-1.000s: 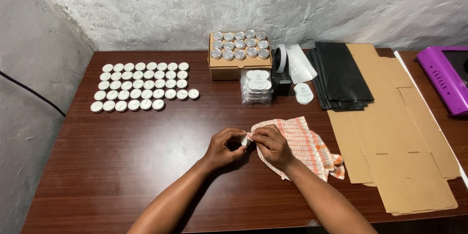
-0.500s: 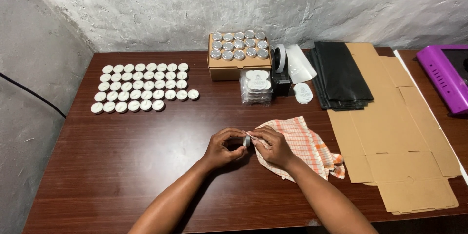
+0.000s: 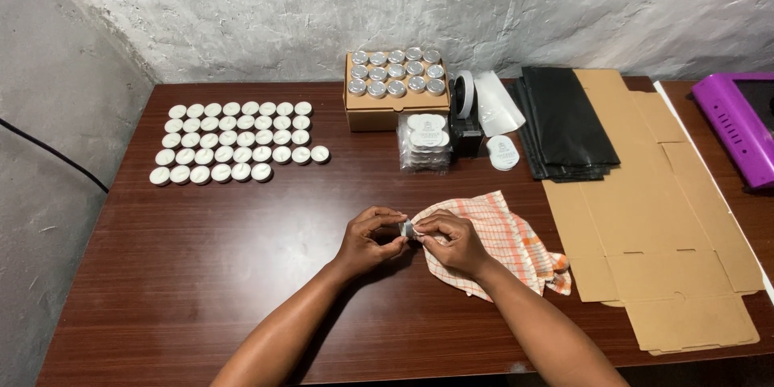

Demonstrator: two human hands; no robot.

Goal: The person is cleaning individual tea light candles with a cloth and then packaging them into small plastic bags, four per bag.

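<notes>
My left hand [image 3: 369, 240] and my right hand [image 3: 451, 240] meet over the middle of the dark wooden table [image 3: 201, 274]. Both pinch one small silver tealight cup [image 3: 407, 229] between their fingertips. An orange-and-white checked cloth [image 3: 508, 238] lies under and beside my right hand, and part of it is drawn up against the cup. Most of the cup is hidden by my fingers.
Rows of white tealights [image 3: 234, 141] lie at the back left. A cardboard box of silver cups [image 3: 395, 89], a clear pack of round labels [image 3: 425, 143], a tape dispenser [image 3: 466, 109], black bags [image 3: 564, 121], flat cardboard boxes [image 3: 653, 218] and a purple device [image 3: 738, 125] stand behind and right.
My hands stay together on the cup, with only small finger shifts. The cloth has settled a little lower under my right hand.
</notes>
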